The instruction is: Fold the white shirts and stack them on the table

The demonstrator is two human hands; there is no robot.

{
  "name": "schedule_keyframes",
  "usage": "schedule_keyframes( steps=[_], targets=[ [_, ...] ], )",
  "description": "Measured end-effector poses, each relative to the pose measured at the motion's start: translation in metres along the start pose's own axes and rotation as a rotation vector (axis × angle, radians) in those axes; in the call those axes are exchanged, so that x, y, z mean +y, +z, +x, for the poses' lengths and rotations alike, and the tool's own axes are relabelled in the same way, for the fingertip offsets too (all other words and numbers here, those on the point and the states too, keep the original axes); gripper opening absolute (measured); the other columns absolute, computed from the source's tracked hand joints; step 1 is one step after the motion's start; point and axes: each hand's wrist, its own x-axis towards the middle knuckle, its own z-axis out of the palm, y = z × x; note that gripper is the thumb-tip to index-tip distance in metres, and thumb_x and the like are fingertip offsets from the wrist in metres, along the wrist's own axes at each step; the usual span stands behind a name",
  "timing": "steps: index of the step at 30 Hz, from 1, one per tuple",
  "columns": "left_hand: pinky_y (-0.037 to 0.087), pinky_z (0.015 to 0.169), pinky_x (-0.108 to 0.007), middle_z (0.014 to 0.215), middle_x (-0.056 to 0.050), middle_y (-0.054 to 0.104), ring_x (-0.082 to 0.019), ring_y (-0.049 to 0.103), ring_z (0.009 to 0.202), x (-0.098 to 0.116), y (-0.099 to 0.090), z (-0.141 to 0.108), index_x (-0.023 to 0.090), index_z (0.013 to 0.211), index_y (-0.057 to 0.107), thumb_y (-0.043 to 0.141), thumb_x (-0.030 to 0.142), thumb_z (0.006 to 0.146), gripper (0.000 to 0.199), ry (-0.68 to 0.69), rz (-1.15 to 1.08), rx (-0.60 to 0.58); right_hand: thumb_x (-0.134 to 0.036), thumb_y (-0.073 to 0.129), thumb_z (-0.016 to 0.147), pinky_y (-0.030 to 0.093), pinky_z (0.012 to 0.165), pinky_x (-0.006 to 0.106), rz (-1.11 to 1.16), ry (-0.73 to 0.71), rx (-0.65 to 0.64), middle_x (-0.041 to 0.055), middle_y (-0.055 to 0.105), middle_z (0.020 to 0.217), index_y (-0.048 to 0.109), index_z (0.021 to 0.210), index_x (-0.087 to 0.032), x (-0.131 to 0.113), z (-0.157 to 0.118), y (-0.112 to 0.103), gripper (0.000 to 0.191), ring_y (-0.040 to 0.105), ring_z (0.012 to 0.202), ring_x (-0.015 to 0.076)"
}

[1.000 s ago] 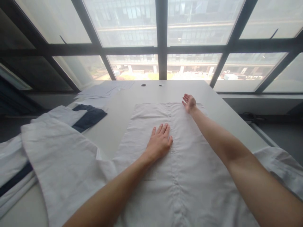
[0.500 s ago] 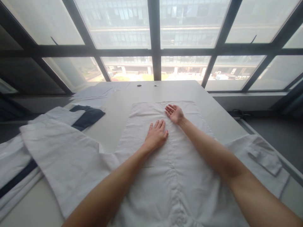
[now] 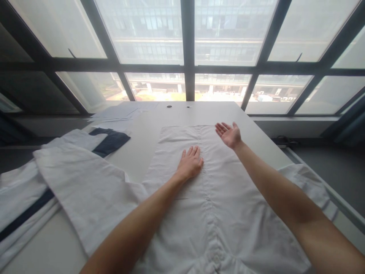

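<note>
A white garment (image 3: 228, 190) lies spread out with its buttoned seam running down the middle and its sleeves out to both sides. My left hand (image 3: 190, 163) rests flat on it, just left of the seam, with the fingers pointing away from me. Near the far right corner of the garment is my right hand (image 3: 229, 135), palm turned up and sideways, fingers spread and holding nothing. Whether the edge of my right hand touches the cloth I cannot tell.
The white table (image 3: 199, 114) reaches to large windows with dark frames (image 3: 189, 49). At the left lie more white garments (image 3: 19, 198), a dark blue cloth (image 3: 111, 142) and flat white sheets (image 3: 116, 114). A metal rail (image 3: 322, 182) runs along the right side.
My right hand has moved right, away from the seam towards the garment's right edge. My left hand has stayed in place on the cloth. The view has shifted slightly.
</note>
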Motion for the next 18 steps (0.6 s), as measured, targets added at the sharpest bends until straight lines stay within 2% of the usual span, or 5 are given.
schedule_keyframes(
  steps=[2,5,11,15,18],
  targets=[
    [0.016,0.123,-0.054,0.165,-0.01,0.027,-0.027,0.02,0.153,0.0,-0.002,0.0,0.013,0.157,0.033,0.032,0.038,0.102,0.061,0.003,-0.005,0.008,-0.047,0.031,0.105,0.062,0.081,0.041,-0.067,0.221,-0.258,0.0189,0.072,0.11,0.065,0.11,-0.012,0.029,-0.015,0.018,0.049,0.071,0.099,0.0241],
    [0.016,0.123,-0.052,0.163,-0.011,0.031,-0.027,0.023,0.153,0.0,-0.003,-0.001,0.015,0.155,0.038,0.035,0.038,0.102,0.058,0.012,-0.013,0.032,-0.035,0.035,0.105,0.063,0.071,0.038,-0.247,0.446,-0.258,0.0199,0.073,0.097,0.062,0.111,-0.008,0.064,-0.031,0.03,0.039,0.074,0.086,0.0249],
    [0.015,0.124,-0.053,0.161,-0.012,0.037,-0.029,0.025,0.152,-0.001,-0.004,-0.003,0.014,0.151,0.044,0.046,0.033,0.096,0.058,0.015,-0.19,0.088,-0.032,0.036,0.105,0.064,0.07,0.031,-0.203,0.372,-0.172,0.0135,0.072,0.095,0.058,0.118,-0.013,0.075,-0.025,0.013,0.032,0.073,0.083,0.0192],
    [0.031,0.121,-0.045,0.152,-0.011,0.05,-0.028,0.041,0.144,-0.005,-0.022,0.003,0.016,0.14,0.058,0.05,0.025,0.091,0.051,-0.004,-0.755,0.182,-0.046,0.031,0.105,0.064,0.076,0.042,-0.077,0.495,-0.329,0.0253,0.066,0.12,0.052,0.129,-0.009,0.061,-0.017,-0.001,0.049,0.071,0.106,0.0276],
    [0.043,0.113,-0.047,0.143,-0.013,0.059,-0.029,0.057,0.131,-0.017,-0.041,0.01,0.016,0.136,0.061,0.045,0.032,0.096,0.045,-0.022,-1.34,-0.1,-0.051,0.029,0.105,0.063,0.079,0.044,-0.041,0.527,-0.359,0.0274,0.062,0.129,0.05,0.132,-0.008,0.059,-0.015,-0.005,0.056,0.069,0.112,0.0287]
  ],
)
